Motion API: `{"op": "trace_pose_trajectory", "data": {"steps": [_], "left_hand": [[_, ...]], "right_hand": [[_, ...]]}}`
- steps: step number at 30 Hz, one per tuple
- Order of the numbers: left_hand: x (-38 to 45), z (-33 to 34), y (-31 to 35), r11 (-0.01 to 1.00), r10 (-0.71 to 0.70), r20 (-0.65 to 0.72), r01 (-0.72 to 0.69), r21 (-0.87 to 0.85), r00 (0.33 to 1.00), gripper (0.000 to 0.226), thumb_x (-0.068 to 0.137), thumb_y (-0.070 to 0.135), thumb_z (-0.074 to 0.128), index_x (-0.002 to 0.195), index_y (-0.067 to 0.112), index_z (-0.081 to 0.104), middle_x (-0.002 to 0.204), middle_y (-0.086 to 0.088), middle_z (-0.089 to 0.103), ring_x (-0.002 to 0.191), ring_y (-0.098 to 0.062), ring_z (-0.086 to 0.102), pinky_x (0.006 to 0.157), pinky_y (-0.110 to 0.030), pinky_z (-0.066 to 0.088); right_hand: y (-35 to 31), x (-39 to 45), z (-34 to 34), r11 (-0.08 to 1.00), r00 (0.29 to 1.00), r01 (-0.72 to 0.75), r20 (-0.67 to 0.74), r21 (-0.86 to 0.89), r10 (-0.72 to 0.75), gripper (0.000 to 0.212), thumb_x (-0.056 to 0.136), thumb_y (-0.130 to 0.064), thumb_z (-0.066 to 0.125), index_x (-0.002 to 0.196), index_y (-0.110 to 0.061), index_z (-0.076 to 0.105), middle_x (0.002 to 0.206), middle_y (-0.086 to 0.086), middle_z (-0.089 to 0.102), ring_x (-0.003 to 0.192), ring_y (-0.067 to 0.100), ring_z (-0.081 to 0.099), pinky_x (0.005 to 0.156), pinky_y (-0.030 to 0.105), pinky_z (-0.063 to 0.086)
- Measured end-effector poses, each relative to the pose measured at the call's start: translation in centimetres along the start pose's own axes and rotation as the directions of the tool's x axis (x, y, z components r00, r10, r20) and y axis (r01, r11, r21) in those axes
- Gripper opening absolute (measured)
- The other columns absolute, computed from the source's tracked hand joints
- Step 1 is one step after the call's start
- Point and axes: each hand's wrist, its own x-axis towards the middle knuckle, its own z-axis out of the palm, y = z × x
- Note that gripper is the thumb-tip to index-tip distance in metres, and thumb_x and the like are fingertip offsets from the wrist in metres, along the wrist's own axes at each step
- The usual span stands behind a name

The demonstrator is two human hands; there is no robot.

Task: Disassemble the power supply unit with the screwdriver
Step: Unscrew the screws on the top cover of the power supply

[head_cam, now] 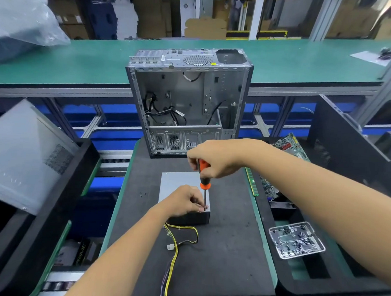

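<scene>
Grey metal power supply unit [176, 188] at frame centre on black-matted tabletop [224, 252]. Right hand [214, 159] grips orange-handled screwdriver [203, 178], upright, tip at unit's near right corner. Left hand [184, 201] pinches beside tip. Open computer case [188, 97] behind; green workbench [81, 56], warehouse cartons across top.

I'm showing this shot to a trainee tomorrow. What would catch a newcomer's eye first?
Probably the orange-handled screwdriver at centre, held upright in the right hand, its tip on the near right corner of the grey power supply where the left hand pinches at the tip. Behind stands the gutted computer case, open towards the camera. Yellow and black wires trail from the supply towards the viewer.
</scene>
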Motion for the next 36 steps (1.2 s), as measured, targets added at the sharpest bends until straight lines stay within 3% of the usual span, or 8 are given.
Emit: {"op": "trace_pose_trajectory", "data": {"steps": [3, 5, 9, 19, 22, 25, 32, 36], "left_hand": [[0.0, 0.0, 0.0, 1.000, 0.007, -0.005, -0.007, 0.006, 1.000, 0.027, 0.074, -0.004, 0.074, 0.066, 0.021, 0.067, 0.086, -0.014, 0.069, 0.081, -0.025, 0.064, 0.075, -0.028, 0.051], [0.0, 0.1, -0.2, 1.000, -0.006, -0.013, 0.006, -0.007, 1.000, 0.024, 0.074, -0.004, 0.074, 0.067, 0.018, 0.067, 0.085, -0.013, 0.068, 0.081, -0.023, 0.065, 0.073, -0.022, 0.051], [0.1, 0.2, -0.4, 1.000, -0.006, -0.017, 0.006, -0.018, 1.000, 0.014, 0.073, -0.004, 0.075, 0.075, 0.009, 0.072, 0.083, -0.004, 0.064, 0.076, -0.016, 0.061, 0.074, -0.023, 0.050], [0.1, 0.3, -0.8, 1.000, 0.015, -0.025, -0.015, -0.008, 1.000, 0.008, 0.075, -0.002, 0.073, 0.073, 0.005, 0.071, 0.087, -0.008, 0.071, 0.077, -0.011, 0.064, 0.073, -0.022, 0.053], [0.1, 0.3, -0.7, 1.000, -0.006, -0.024, 0.006, -0.018, 1.000, 0.013, 0.074, -0.001, 0.073, 0.072, 0.011, 0.071, 0.084, -0.002, 0.068, 0.076, -0.009, 0.062, 0.071, -0.017, 0.048], [0.1, 0.4, -0.7, 1.000, -0.006, -0.019, 0.006, -0.021, 1.000, 0.019, 0.074, -0.002, 0.073, 0.071, 0.017, 0.070, 0.083, 0.002, 0.065, 0.074, -0.006, 0.060, 0.070, -0.015, 0.047], [0.3, 0.4, -0.9, 1.000, 0.017, -0.015, -0.017, -0.017, 1.000, 0.008, 0.075, -0.005, 0.072, 0.075, 0.002, 0.070, 0.090, -0.019, 0.068, 0.080, -0.028, 0.064, 0.074, -0.028, 0.051], [0.3, 0.4, -0.8, 1.000, 0.007, -0.019, -0.008, -0.024, 1.000, 0.011, 0.074, -0.005, 0.072, 0.075, 0.005, 0.070, 0.089, -0.016, 0.067, 0.079, -0.022, 0.060, 0.075, -0.028, 0.049]], "right_hand": [[-0.3, 0.0, 0.0, 0.996, 0.999, 0.035, 0.027, 0.085, -0.038, 0.021, 0.079, -0.007, 0.062, 0.097, -0.016, 0.058, 0.098, 0.001, 0.061, 0.088, 0.021, 0.055, 0.076, 0.039, 0.050], [-0.4, 0.0, 0.1, 0.998, 1.000, 0.006, -0.008, 0.063, -0.005, 0.012, 0.086, -0.023, 0.061, 0.094, -0.015, 0.056, 0.088, -0.001, 0.061, 0.081, 0.019, 0.055, 0.069, 0.034, 0.047], [-0.6, 0.2, 0.3, 0.926, 0.986, -0.166, -0.063, -0.339, 0.154, 0.034, 0.105, -0.035, 0.029, 0.075, -0.019, 0.038, 0.070, 0.003, 0.049, 0.062, 0.020, 0.048, 0.060, 0.035, 0.042], [-0.4, 0.0, 0.2, 0.987, 0.999, 0.039, -0.034, 0.156, -0.034, 0.015, 0.080, -0.012, 0.063, 0.094, -0.015, 0.058, 0.095, 0.001, 0.060, 0.078, 0.014, 0.051, 0.066, 0.032, 0.044], [-0.7, 0.3, 0.8, 0.991, 0.984, -0.116, -0.142, -0.068, 0.105, 0.035, 0.098, -0.038, 0.041, 0.081, -0.010, 0.053, 0.073, 0.005, 0.053, 0.062, 0.018, 0.046, 0.057, 0.033, 0.035], [-0.8, 0.7, 0.9, 0.923, 0.964, -0.239, -0.186, -0.303, 0.189, 0.040, 0.102, -0.037, 0.033, 0.072, -0.012, 0.042, 0.069, 0.006, 0.045, 0.056, 0.020, 0.043, 0.051, 0.031, 0.032], [-0.3, -0.6, 0.2, 0.981, 0.999, 0.037, -0.024, 0.191, -0.033, 0.017, 0.079, -0.003, 0.063, 0.091, -0.013, 0.067, 0.095, 0.001, 0.066, 0.086, 0.014, 0.062, 0.079, 0.036, 0.053], [0.1, -0.8, 0.8, 0.994, 0.990, -0.071, -0.113, 0.084, 0.080, 0.015, 0.091, -0.028, 0.058, 0.097, -0.015, 0.055, 0.087, 0.002, 0.064, 0.075, 0.021, 0.055, 0.064, 0.036, 0.046]]}}
